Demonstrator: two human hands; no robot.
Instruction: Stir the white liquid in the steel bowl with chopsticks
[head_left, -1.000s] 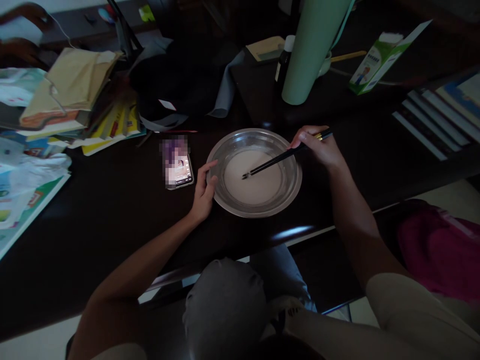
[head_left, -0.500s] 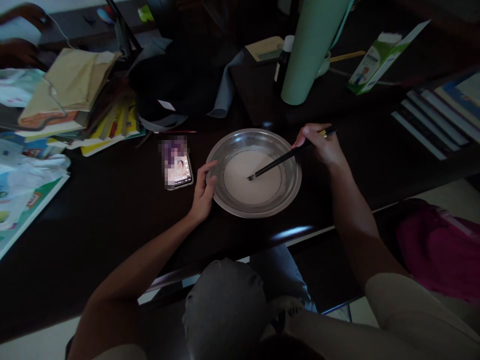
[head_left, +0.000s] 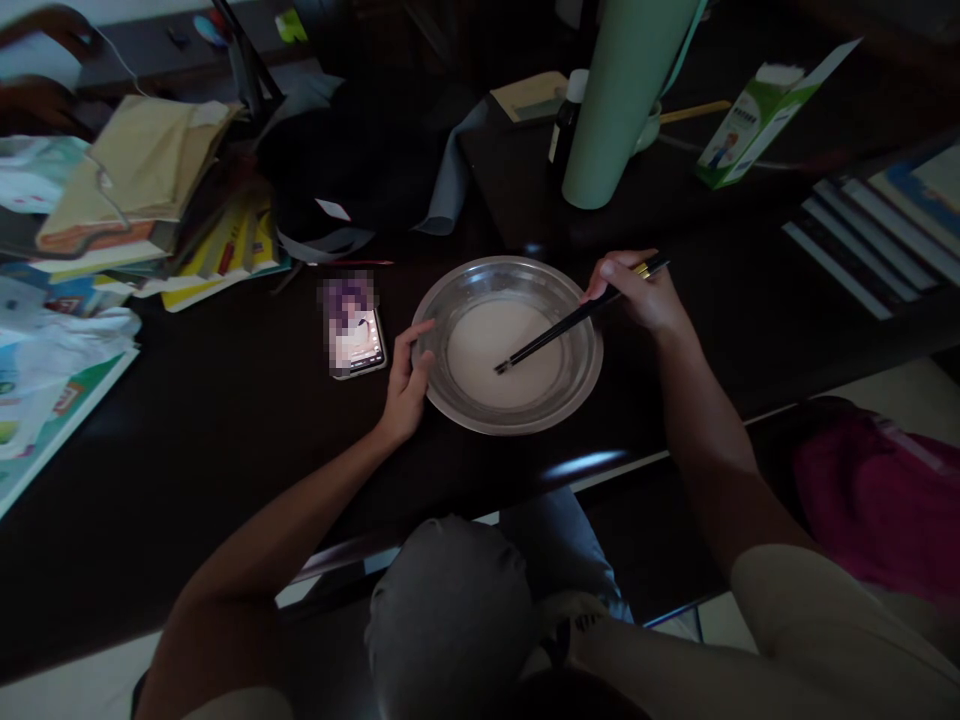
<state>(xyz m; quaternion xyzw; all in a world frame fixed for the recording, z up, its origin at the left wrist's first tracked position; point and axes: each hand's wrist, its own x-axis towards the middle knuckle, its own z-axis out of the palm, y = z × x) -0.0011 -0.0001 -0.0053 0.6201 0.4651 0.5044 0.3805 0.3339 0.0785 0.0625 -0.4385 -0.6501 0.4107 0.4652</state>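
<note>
A round metal bowl [head_left: 577,395] with a pale white mixture [head_left: 480,345] in it sits on the dark table, in front of me. My right hand [head_left: 641,295] is closed on a pair of dark chopsticks [head_left: 562,328] at the bowl's right rim. Their tips dip into the mixture near the bowl's middle. My left hand [head_left: 405,380] rests against the bowl's left rim, fingers curved along the outside wall.
A lit phone [head_left: 356,335] lies just left of the bowl. Piled books and papers [head_left: 142,200] fill the left side. A tall green cylinder [head_left: 615,110], a small dark bottle [head_left: 564,125] and a green-white carton [head_left: 757,115] stand behind. Books [head_left: 877,240] lie at right.
The chopstick tips have shifted within the mixture, from left of centre toward the middle and nearer me. My right hand moved slightly with them. My left hand has stayed on the rim.
</note>
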